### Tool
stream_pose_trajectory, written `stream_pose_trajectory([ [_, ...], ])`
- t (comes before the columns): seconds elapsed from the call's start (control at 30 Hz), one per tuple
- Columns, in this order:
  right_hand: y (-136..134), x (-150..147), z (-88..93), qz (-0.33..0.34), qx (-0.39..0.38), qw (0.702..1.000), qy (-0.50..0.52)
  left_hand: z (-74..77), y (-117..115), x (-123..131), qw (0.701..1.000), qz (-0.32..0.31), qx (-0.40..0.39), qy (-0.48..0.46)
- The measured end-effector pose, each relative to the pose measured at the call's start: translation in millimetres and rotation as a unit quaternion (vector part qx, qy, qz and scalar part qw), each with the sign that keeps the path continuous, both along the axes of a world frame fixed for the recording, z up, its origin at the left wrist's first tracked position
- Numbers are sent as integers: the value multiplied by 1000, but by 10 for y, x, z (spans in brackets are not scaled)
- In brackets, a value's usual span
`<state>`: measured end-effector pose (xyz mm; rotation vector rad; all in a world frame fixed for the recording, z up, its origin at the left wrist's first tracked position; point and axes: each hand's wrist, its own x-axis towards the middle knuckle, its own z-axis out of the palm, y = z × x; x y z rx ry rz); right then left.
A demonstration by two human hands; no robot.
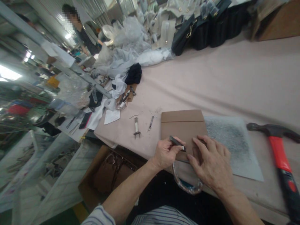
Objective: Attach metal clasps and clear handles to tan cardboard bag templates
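A tan leather bag lies flat on the covered table, its plastic-wrapped handle hanging over the front edge. My left hand pinches a short dark metal punch, its lower end against the bag's near part. My right hand rests on the bag's right side with fingers spread, holding nothing. Under the bag's right side is a worn pale board. A claw hammer with a red and black handle lies farther right.
A pronged metal tool and a thin metal tool lie left of the bag. More tools sit farther back. Black bags, plastic wrapping and a cardboard box line the far side. An open carton stands below. A person is beyond.
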<state>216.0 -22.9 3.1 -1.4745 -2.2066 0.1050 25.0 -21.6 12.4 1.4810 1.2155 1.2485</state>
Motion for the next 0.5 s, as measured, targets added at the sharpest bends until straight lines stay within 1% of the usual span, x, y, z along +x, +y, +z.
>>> stream_pose_trajectory([
  [0.17, -2, 3, 8, 0, -5, 1000, 3, -8, -7, 12, 1000, 0, 18, 24],
  [0.4, -4, -4, -7, -3, -5, 1000, 11, 5, -11, 30, 994, -3, 80, 75],
  [0.5, -8, -6, -9, -4, -6, 1000, 12, -5, -16, 38, 991, 4, 100, 89],
])
